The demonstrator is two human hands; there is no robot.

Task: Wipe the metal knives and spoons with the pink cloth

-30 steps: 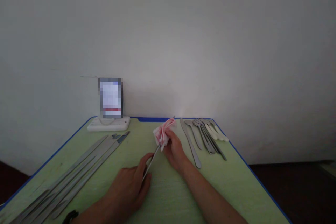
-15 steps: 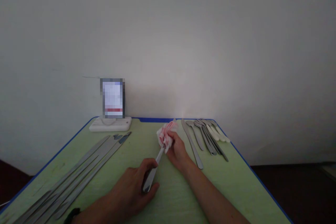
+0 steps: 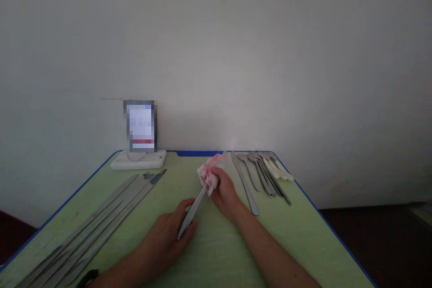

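Note:
My left hand (image 3: 168, 236) is closed round the handle of a metal table knife (image 3: 191, 212), which slants up and to the right across the green table (image 3: 219, 252). My right hand (image 3: 225, 191) is closed on a bunched pink and white cloth (image 3: 209, 172) that wraps the far end of the knife, so the blade's tip is hidden. Both hands rest low over the middle of the table.
Several metal knives and spoons (image 3: 261, 175) lie in a row at the back right. Long flat metal strips (image 3: 101, 220) fan out along the left side. A white stand holding a blurred screen (image 3: 140, 141) sits at the back left against the wall.
My left hand slid back along the knife and then forward a little, while the cloth in my right hand stayed bunched at the knife's far end with small shifts.

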